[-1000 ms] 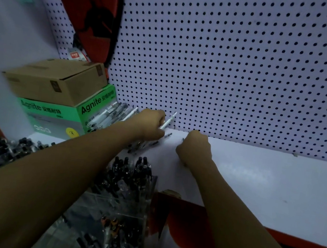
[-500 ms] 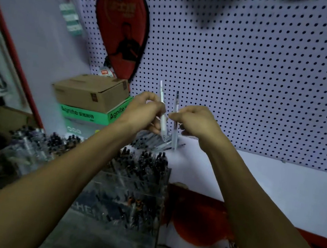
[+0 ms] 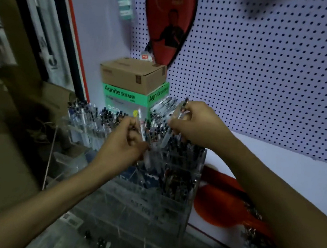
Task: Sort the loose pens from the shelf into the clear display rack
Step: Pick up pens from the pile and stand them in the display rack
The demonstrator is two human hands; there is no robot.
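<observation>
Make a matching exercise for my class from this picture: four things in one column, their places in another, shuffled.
Things:
1. brown carton
2. red racket cover
3. clear display rack
4. green box

Places:
A. hanging on the pegboard
B. under the brown carton
C. below both hands
D. on top of the green box

Pairs: 1-D, 2-A, 3-C, 4-B

One head-worn camera looks forward and down, close over the clear rack [image 3: 170, 188] and pegboard [image 3: 270, 75].
</observation>
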